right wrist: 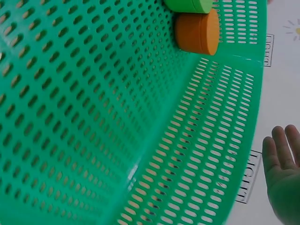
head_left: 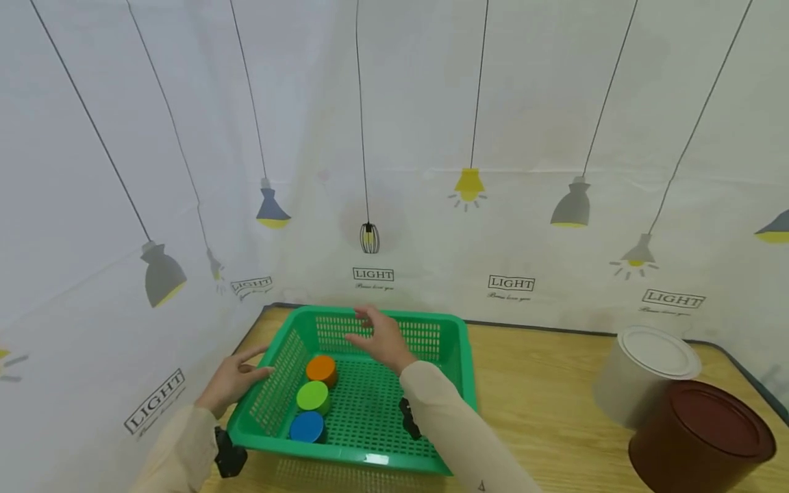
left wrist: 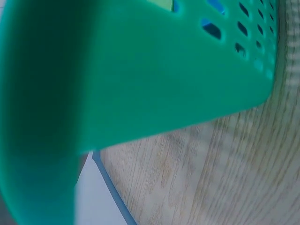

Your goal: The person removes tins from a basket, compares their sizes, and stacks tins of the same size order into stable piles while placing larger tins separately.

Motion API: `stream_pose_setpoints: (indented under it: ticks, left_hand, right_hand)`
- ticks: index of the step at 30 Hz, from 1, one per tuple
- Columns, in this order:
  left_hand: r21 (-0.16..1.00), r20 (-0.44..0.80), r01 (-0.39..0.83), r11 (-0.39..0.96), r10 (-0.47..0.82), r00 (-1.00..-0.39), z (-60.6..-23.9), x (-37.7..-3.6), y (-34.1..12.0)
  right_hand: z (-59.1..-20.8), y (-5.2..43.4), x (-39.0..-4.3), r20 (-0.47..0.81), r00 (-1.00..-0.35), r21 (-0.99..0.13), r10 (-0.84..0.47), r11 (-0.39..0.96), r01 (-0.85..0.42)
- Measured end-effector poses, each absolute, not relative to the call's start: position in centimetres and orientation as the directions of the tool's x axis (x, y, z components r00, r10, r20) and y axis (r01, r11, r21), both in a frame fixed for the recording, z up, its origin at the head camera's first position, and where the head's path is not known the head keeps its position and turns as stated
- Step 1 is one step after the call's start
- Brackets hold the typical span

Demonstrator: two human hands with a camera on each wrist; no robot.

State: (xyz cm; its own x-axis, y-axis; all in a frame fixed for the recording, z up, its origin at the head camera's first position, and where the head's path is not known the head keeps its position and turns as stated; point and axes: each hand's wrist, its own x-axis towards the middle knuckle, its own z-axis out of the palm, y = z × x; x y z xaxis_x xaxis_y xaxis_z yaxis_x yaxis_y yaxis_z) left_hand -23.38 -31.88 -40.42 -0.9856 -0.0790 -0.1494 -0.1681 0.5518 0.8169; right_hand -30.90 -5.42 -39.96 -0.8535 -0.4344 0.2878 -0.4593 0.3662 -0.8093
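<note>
A green slotted plastic basket (head_left: 345, 455) stands on the wooden table (head_left: 542, 411). Along its left side lie an orange disc (head_left: 321, 368), a green disc (head_left: 312, 395) and a blue disc (head_left: 306, 426) in a row. My left hand (head_left: 237, 375) touches the outside of the basket's left wall with straight fingers. My right hand (head_left: 379, 337) hovers over the far part of the basket, fingers spread, holding nothing. The right wrist view shows the basket floor (right wrist: 93, 117), the orange disc (right wrist: 197, 32), the green disc (right wrist: 187, 4) and the open right hand (right wrist: 283, 178). The left wrist view is filled by the basket wall (left wrist: 140, 70).
A white lidded can (head_left: 647, 370) and a dark brown lidded can (head_left: 703, 438) stand at the right of the table. A white cloth printed with lamps (head_left: 431, 205) hangs behind and on the left. The table's dark edge (left wrist: 112, 187) runs close to the basket.
</note>
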Motion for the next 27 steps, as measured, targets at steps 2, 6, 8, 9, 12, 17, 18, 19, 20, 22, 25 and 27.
stream_pose_setpoints:
  ticks: [2, 6, 8, 9, 12, 17, 18, 19, 20, 22, 25, 27]
  left_hand:
    - [0.813, -0.146, -0.164, 0.559, -0.077, -0.986, -40.4, -23.3, -32.0]
    - [0.815, -0.142, -0.167, 0.555, -0.088, -0.986, -40.2, -23.4, -32.0]
    - [0.818, -0.14, -0.167, 0.55, -0.091, -0.986, -40.2, -23.4, -32.0]
    - [0.82, -0.139, -0.168, 0.547, -0.094, -0.986, -40.2, -23.4, -32.0]
    - [0.825, -0.137, -0.172, 0.537, -0.105, -0.985, -40.5, -23.3, -32.0]
    - [0.824, -0.155, -0.199, 0.531, -0.127, -0.98, -40.7, -23.5, -31.7]
    - [0.823, -0.161, -0.208, 0.529, -0.134, -0.978, -40.7, -23.6, -31.7]
    - [0.821, -0.165, -0.212, 0.53, -0.135, -0.977, -40.6, -23.6, -31.7]
    - [0.821, -0.171, -0.221, 0.527, -0.142, -0.975, -40.7, -23.7, -31.7]
    - [0.82, -0.181, -0.232, 0.524, -0.148, -0.972, -40.6, -23.6, -31.8]
    - [0.819, -0.19, -0.242, 0.52, -0.152, -0.97, -40.5, -23.6, -31.6]
    - [0.816, -0.183, -0.233, 0.529, -0.146, -0.972, -40.5, -23.5, -31.5]
  right_hand:
    - [-40.4, -5.8, -31.0, 0.278, -0.86, -0.819, -0.427, 0.363, -0.445]
    - [-41.1, -6.6, -31.0, 0.261, -0.865, -0.839, -0.428, 0.343, -0.423]
    - [-41.5, -7.0, -30.9, 0.234, -0.87, -0.846, -0.435, 0.35, -0.403]
    - [-41.8, -7.2, -30.8, 0.215, -0.87, -0.847, -0.443, 0.359, -0.392]
    - [-42.7, -7.9, -30.5, 0.159, -0.868, -0.849, -0.471, 0.383, -0.364]
    - [-43.5, -8.5, -30.1, 0.081, -0.857, -0.849, -0.509, 0.416, -0.327]
    - [-43.5, -8.6, -30.1, 0.069, -0.856, -0.845, -0.513, 0.426, -0.323]
    - [-43.6, -8.8, -30.0, 0.054, -0.852, -0.839, -0.52, 0.439, -0.321]
    - [-43.6, -9.0, -29.9, 0.038, -0.85, -0.831, -0.525, 0.456, -0.319]
    - [-43.8, -9.1, -29.8, 0.01, -0.843, -0.819, -0.537, 0.48, -0.315]
    - [-44.1, -9.3, -29.8, -0.022, -0.827, -0.802, -0.562, 0.504, -0.321]
    - [-44.3, -9.3, -29.8, -0.033, -0.818, -0.798, -0.574, 0.508, -0.325]
